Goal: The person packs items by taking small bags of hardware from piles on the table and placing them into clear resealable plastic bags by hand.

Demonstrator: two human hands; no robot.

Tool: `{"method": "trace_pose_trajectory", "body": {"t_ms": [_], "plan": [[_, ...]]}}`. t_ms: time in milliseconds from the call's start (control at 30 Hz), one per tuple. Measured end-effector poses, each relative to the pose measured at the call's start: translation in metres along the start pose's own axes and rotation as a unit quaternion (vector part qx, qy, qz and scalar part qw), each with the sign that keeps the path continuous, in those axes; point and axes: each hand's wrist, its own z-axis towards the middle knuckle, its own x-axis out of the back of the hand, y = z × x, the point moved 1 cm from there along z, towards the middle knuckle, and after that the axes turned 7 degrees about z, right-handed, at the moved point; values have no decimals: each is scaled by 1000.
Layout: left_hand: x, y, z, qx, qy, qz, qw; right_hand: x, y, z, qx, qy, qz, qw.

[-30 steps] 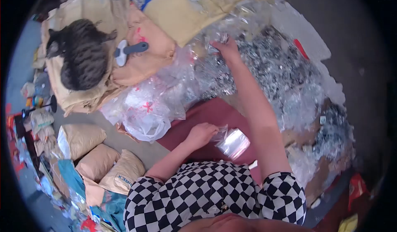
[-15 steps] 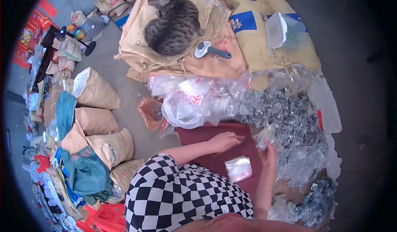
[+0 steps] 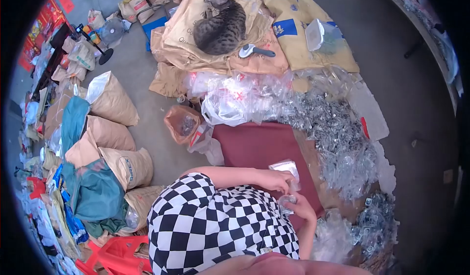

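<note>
Close to my body, over the maroon cloth [image 3: 259, 145], both hands meet. My left hand [image 3: 278, 179] has its fingers pinched at the edge of a small clear plastic bag. My right hand [image 3: 302, 205] is curled around a clear bag [image 3: 288, 204] with small contents too blurred to make out. A stack of flat clear bags [image 3: 286, 167] lies on the cloth just beyond my fingers, partly covered by them. To the right spreads a large pile of small clear packets with dark pieces [image 3: 338, 128].
A cat [image 3: 223, 27] lies on folded sacks at the top, beside a brush [image 3: 257, 51]. An open brown bag [image 3: 182, 123] stands left of the cloth. Full sacks [image 3: 112, 98] and a red stool [image 3: 117, 255] are at left. A plastic tub [image 3: 315, 35] lies on a yellow sack.
My right hand has come back from the packet pile to my left hand, bringing a clear bag. My view has turned and shows more floor at the left.
</note>
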Motion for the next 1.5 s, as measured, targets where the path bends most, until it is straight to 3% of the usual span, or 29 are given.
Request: {"method": "trace_pose_trajectory", "body": {"t_ms": [33, 67, 133, 167, 233, 267, 333, 367, 433, 467, 500, 533, 567, 733, 800, 833, 900, 933, 967, 1000, 1067, 1100, 1133, 1167, 1233, 1333, 1400, 1467, 1500], "plan": [[-2, 8, 2, -29, 14, 7, 999, 3, 23, 6, 1, 6, -150, 989], [-3, 15, 3, -31, 17, 8, 999, 9, 44, 5, 1, 7, -154, 988], [-5, 24, 4, -33, -3, 38, 999, -4, 32, -1, 28, 35, -432, 901], [-5, 27, 2, -34, -1, 37, 999, -6, 23, -12, 26, 35, -434, 900], [5, 29, -6, -9, 62, 31, 998, -6, -2, -31, 77, 120, -229, 963], [9, 30, -10, -8, 63, 31, 998, -5, -4, -30, 77, 119, -229, 963], [14, 35, -18, 115, -19, 79, 990, -3, -8, -29, 262, 248, 34, 932], [9, 34, -22, 67, 3, 92, 993, -9, -15, -25, 259, 249, 36, 932], [3, 39, -23, 35, 33, 59, 997, -23, -33, -16, 200, 297, 251, 899], [1, 42, -22, 4, 66, 27, 997, -25, -28, -9, 203, 299, 251, 898], [0, 41, -21, 6, 79, 19, 997, -30, -30, 2, 233, 323, 31, 917], [1, 39, -24, 2, 76, 22, 997, -37, -33, 10, 251, 332, -190, 889], [2, 37, -27, 22, 60, 31, 997, -44, -33, 8, 247, 368, -384, 810], [-7, 40, -35, 43, 13, 14, 999, -66, -51, -3, 171, 257, -534, 787], [-5, 38, -33, 39, 32, -6, 999, -79, -77, -20, 266, 261, -468, 801], [0, 40, -34, 39, 31, -7, 999, -77, -76, -18, 265, 261, -468, 802], [11, 42, -34, 48, 21, 0, 999, -62, -69, -15, 382, 304, -282, 826], [12, 42, -33, 47, 20, -3, 999, -53, -57, -13, 379, 306, -283, 826], [14, 42, -30, 25, 43, 1, 999, -43, -37, -7, 269, 285, -77, 917], [17, 43, -27, 4, 66, 5, 998, -40, -27, -2, 143, 247, 135, 949], [20, 46, -20, 2, 60, -18, 998, -37, -16, 5, 130, 269, 168, 939], [21, 47, -18, 1, 55, -41, 998, -39, -17, 6, 187, 324, -17, 927], [19, 44, -17, 2, 55, -43, 998, -40, -18, 6, 234, 365, -201, 879], [14, 40, -17, 1, 38, -30, 999, -42, -17, 5, 230, 366, -199, 879], [5, 37, -14, -4, 16, -20, 1000, -61, -40, -3, 158, 347, -558, 737], [-2, 36, -6, 12, -18, -8, 1000, -64, -36, -1, 103, 305, -605, 728], [1, 35, -5, -2, -23, -42, 999, -60, -51, -17, 116, 275, -591, 750], [8, 37, -3, 0, -27, -51, 998, -61, -77, -42, 232, 232, -354, 875], [13, 40, -1, 1, -29, -60, 998, -63, -92, -52, 207, 211, -277, 914]]}}
